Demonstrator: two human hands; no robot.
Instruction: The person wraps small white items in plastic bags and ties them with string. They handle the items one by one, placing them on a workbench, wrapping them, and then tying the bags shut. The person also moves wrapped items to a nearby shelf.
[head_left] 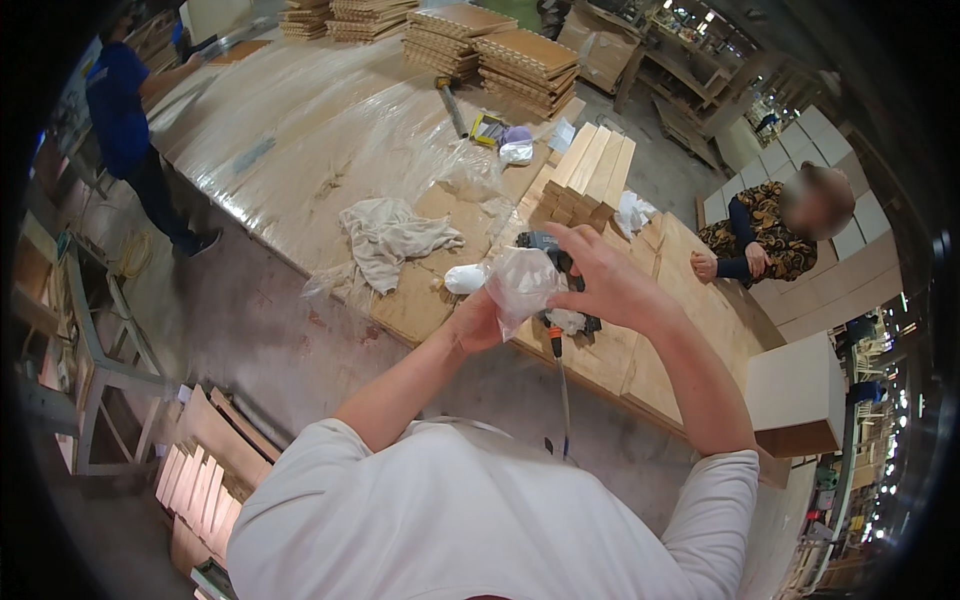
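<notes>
Holding a thin clear plastic bag (520, 280) above the near edge of the workbench (300, 150), your left hand (478, 318) is closed around its lower end while your right hand (600, 280) pinches the upper edge between thumb and fingers, the other fingers loosely spread. It looks light, limp and slippery, so I would grip the gathered film itself, not the slack. Its long axis runs roughly from lower left to upper right, and which end is the mouth I cannot tell. Just beneath lies a power tool (548, 250) with a cable; beyond it, stacked wooden blocks (590, 170), a crumpled cloth (390, 235) and farther board stacks (525, 65).
</notes>
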